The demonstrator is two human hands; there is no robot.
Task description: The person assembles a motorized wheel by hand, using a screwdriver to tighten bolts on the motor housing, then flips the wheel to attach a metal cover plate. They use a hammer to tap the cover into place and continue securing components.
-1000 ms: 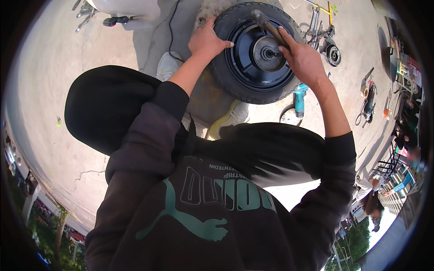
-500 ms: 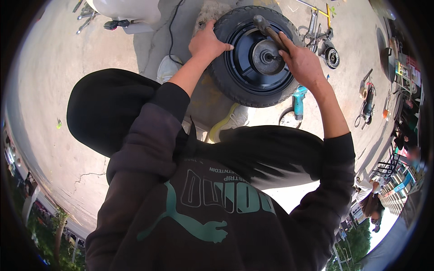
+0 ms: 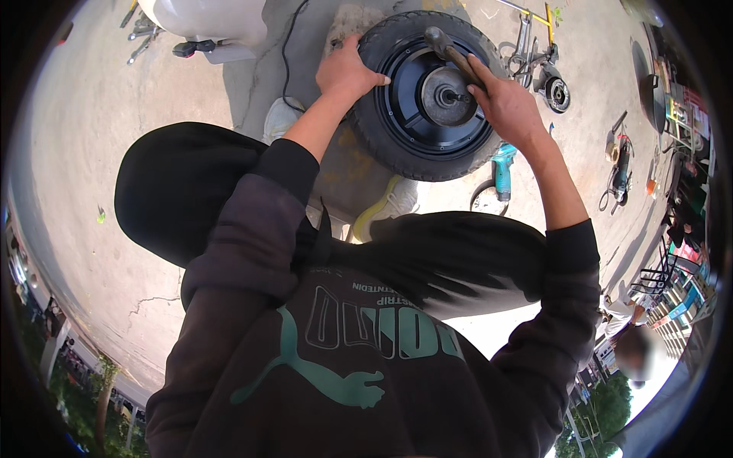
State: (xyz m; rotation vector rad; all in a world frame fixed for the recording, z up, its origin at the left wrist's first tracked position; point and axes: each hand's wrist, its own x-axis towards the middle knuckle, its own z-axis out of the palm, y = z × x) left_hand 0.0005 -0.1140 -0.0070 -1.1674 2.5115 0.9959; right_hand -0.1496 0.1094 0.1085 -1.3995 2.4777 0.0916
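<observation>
A hub-motor wheel point(image 3: 431, 141) with a black rubber tyre lies flat in front of me, its axle stub and round metal centre facing up. My left hand point(image 3: 346, 72) grips the tyre's left side, the thumb reaching over to the black hub rim and the fingers along the outer edge. In my right hand point(image 3: 510, 111) is a hammer point(image 3: 450, 53), held by its handle over the right part of the wheel. Its rounded metal head hangs above the hub's far side; I cannot tell whether it touches. The far end of the handle is hidden in my palm.
A teal power drill point(image 3: 503, 174) stands by the wheel's near right, beside a dark ring point(image 3: 487, 200). Wrenches point(image 3: 523, 47) and a round black part point(image 3: 556, 93) lie farther right. A corded tool point(image 3: 621, 169) lies beyond. A white casing point(image 3: 206, 19) and black cable point(image 3: 289, 57) are at far left.
</observation>
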